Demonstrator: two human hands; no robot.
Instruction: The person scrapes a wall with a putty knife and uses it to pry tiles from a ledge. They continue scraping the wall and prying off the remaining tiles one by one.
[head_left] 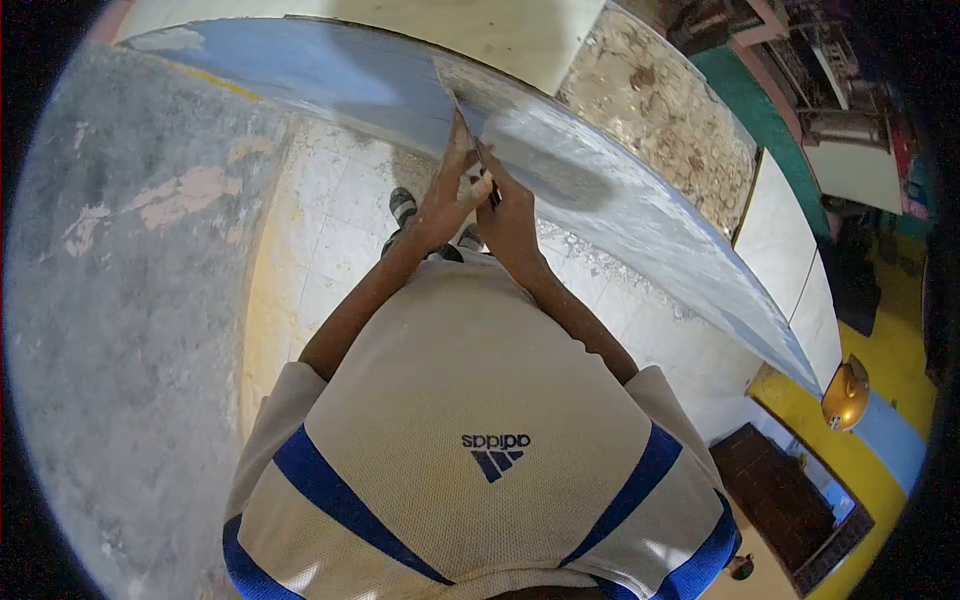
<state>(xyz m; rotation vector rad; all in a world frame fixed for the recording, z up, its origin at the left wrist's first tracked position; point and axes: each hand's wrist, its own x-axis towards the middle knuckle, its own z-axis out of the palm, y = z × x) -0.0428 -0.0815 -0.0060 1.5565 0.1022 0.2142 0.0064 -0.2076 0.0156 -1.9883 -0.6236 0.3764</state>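
My right hand (510,222) is closed around the dark handle of a thin flat-bladed tool, which looks like a putty knife (486,172). Its blade points up toward the vertical face of a counter (560,135), which is coated in patchy blue-grey and whitish plaster. Close beside it, my left hand (440,205) has its fingers stretched out straight toward the same face. The left thumb reaches across to the tool near its handle. Whether the blade touches the surface is hard to make out.
A mottled stone slab (660,110) and pale tiles form the counter top. To the left stands a grey wall (130,300) with flaking pinkish patches. Below are white floor tiles (335,200). A golden rounded object (846,393) sits at the counter's right end, near a dark door (775,495).
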